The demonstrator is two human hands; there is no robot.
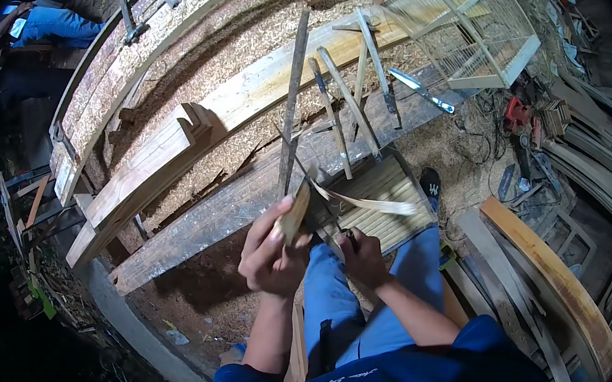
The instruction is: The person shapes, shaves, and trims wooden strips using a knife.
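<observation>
My left hand point(268, 259) is closed around a short pale strip of wood or bamboo point(294, 216), held tilted above my lap. In my right hand point(365, 260), the fist grips the dark handle of a knife point(352, 240); its blade points up toward the strip and is partly hard to make out. A thin curled sliver point(371, 203) hangs off to the right, near the strip's upper end. Beneath both hands, a slatted bamboo panel point(393, 196) lies by my knees. One long dark stick point(298, 86) runs across the bench behind my left hand.
Ahead is a wooden bench point(184, 248) covered in shavings, with several sticks, another knife point(421, 90) and a wire-barred cage point(464, 18). A hammer point(128, 22) lies far left. On the right are a red power tool point(516, 116) and planks point(549, 269). Another person sits at upper left.
</observation>
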